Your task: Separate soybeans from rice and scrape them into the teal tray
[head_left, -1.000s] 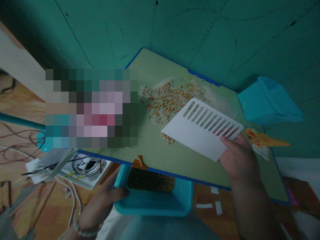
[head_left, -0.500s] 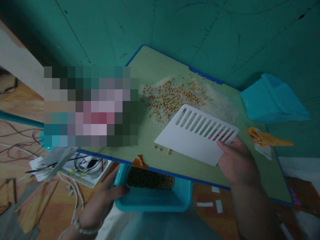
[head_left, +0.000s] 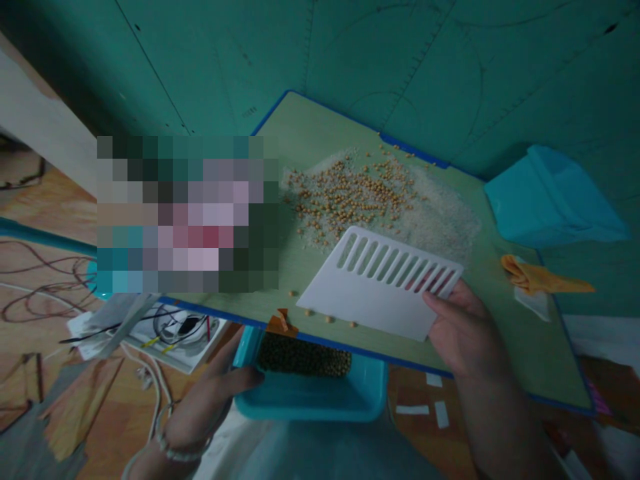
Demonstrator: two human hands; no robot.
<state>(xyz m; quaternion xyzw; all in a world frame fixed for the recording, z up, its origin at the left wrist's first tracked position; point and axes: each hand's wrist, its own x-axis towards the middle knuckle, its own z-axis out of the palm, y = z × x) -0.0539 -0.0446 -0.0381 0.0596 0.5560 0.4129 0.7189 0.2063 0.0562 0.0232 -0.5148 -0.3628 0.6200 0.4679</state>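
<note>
My right hand (head_left: pixel 463 327) pinches the lower right corner of a white plastic scraper (head_left: pixel 370 297) with a row of slots. The scraper lies low over the board, and a few loose yellow beans (head_left: pixel 329 319) sit along its lower edge. Past it, a scatter of yellow beans (head_left: pixel 350 193) mixes with white grains like rice (head_left: pixel 445 210). My left hand (head_left: pixel 233 380) grips the left rim of a turquoise plastic bin (head_left: pixel 310 400) under the board's front edge. Small beans or seeds (head_left: pixel 300 357), dark green and tan, lie in the bin.
The pale green board (head_left: pixel 525 360) has a blue edge. A turquoise container (head_left: pixel 555 200) and an orange cloth (head_left: pixel 545 277) are on its right. Brown tape (head_left: pixel 283 323) sticks to the front edge. Cables in a white tray (head_left: pixel 180 340) lie lower left. A pixelated patch hides the board's left part.
The scraper in my right hand has moved toward the front edge and slightly left, with loose beans shifted nearer that edge. My left hand still holds the bin.
</note>
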